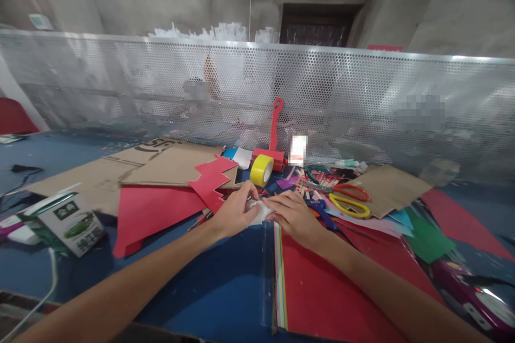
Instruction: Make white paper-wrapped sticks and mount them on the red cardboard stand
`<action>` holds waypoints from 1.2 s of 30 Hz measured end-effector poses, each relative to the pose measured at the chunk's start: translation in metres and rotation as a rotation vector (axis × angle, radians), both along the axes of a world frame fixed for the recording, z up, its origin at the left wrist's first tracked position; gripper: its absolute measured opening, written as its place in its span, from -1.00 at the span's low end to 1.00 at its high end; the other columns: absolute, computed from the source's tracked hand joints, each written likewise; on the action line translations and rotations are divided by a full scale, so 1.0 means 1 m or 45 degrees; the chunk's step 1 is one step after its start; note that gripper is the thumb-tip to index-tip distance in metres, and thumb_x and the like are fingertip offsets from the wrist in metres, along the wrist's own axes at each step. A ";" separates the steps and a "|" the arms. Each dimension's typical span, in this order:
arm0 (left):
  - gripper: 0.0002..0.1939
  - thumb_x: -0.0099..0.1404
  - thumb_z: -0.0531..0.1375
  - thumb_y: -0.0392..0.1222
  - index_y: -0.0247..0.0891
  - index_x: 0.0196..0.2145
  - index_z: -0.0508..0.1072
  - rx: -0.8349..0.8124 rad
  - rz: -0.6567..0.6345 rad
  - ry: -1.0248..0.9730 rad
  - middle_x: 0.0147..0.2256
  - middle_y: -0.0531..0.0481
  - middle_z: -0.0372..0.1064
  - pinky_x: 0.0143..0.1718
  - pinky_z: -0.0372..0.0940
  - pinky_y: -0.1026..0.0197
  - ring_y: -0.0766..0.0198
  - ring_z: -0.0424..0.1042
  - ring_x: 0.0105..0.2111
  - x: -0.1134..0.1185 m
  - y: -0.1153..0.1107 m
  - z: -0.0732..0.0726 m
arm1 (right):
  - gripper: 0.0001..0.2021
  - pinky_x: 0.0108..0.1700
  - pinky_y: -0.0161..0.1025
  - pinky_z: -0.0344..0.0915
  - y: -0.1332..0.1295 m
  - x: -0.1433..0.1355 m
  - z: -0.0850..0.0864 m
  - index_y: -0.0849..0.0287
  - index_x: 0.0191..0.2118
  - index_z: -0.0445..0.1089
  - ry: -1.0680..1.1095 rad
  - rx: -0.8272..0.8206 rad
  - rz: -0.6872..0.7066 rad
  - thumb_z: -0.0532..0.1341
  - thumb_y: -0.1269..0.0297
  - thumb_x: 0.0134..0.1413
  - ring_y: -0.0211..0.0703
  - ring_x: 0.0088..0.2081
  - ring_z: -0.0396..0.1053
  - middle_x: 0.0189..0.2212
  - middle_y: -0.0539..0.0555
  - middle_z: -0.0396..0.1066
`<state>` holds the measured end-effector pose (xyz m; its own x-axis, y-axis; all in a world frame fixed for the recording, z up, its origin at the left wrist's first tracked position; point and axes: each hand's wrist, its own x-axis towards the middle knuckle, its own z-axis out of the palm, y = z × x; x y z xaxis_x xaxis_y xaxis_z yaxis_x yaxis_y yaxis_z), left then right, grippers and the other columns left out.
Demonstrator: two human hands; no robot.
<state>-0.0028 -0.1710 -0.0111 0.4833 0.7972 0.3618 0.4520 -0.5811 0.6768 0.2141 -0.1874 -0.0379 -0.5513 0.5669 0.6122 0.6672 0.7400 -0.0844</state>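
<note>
Both my hands meet at the middle of the blue table point(225, 289), pinching a small white piece of paper point(259, 210). My left hand point(235, 210) grips its left side with thumb and fingers. My right hand point(293, 214) presses and holds its right side. Under my right forearm lies a stack of coloured paper sheets with a red sheet point(322, 295) on top. A jagged red paper cutout point(211, 179) lies just beyond my left hand.
A yellow tape roll point(261, 170), a red tape dispenser point(273, 144), scissors with yellow and orange handles point(350, 198) and wooden clips lie behind my hands. Cardboard sheets point(120, 171) spread at the left. A green-and-white box point(66, 222) stands at the left edge. A perforated metal screen point(362, 96) closes the back.
</note>
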 end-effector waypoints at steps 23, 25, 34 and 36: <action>-0.75 0.18 0.02 -0.34 -0.17 -0.17 0.13 0.505 -0.265 0.488 -0.18 -0.04 0.27 -0.39 0.09 0.19 0.19 0.31 -0.32 0.000 0.000 0.004 | -0.81 -0.16 -0.18 0.25 -0.002 0.001 0.031 0.23 -0.26 0.39 -0.189 -0.616 0.074 0.25 0.18 0.21 -0.10 -0.24 0.35 -0.31 0.10 0.44; -0.79 0.20 0.04 -0.33 -0.18 -0.19 0.16 0.477 -0.259 0.392 -0.20 -0.04 0.27 -0.36 0.12 0.19 0.21 0.29 -0.32 0.000 0.001 0.006 | -0.85 -0.27 -0.23 0.26 -0.003 0.006 0.038 0.19 -0.29 0.41 -0.128 -0.783 0.112 0.24 0.22 0.21 -0.14 -0.33 0.38 -0.38 0.03 0.46; -0.79 0.37 0.08 -0.04 -0.21 -0.17 0.22 -0.212 -0.120 -0.328 -0.47 0.12 0.21 -0.59 0.09 0.34 0.39 0.20 -0.58 -0.007 0.026 0.002 | -0.47 0.07 0.03 0.34 0.017 0.031 0.060 0.06 0.22 0.23 0.655 -0.757 0.102 0.27 0.16 0.15 -0.02 0.04 0.43 0.08 0.22 0.41; -0.75 0.37 0.08 -0.01 -0.21 -0.12 0.23 -0.295 -0.096 -0.466 -0.46 0.11 0.23 -0.63 0.11 0.36 0.40 0.23 -0.61 -0.007 0.027 0.001 | -0.40 0.12 0.03 0.32 0.022 0.027 0.056 0.05 0.26 0.17 0.995 -0.728 0.075 0.29 0.13 0.12 -0.01 0.11 0.37 0.19 0.26 0.30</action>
<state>-0.0097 -0.1440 -0.0097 0.4167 0.8448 0.3358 0.1200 -0.4172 0.9008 0.2414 -0.1653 0.0183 -0.1432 0.8772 0.4583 0.2332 0.4800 -0.8457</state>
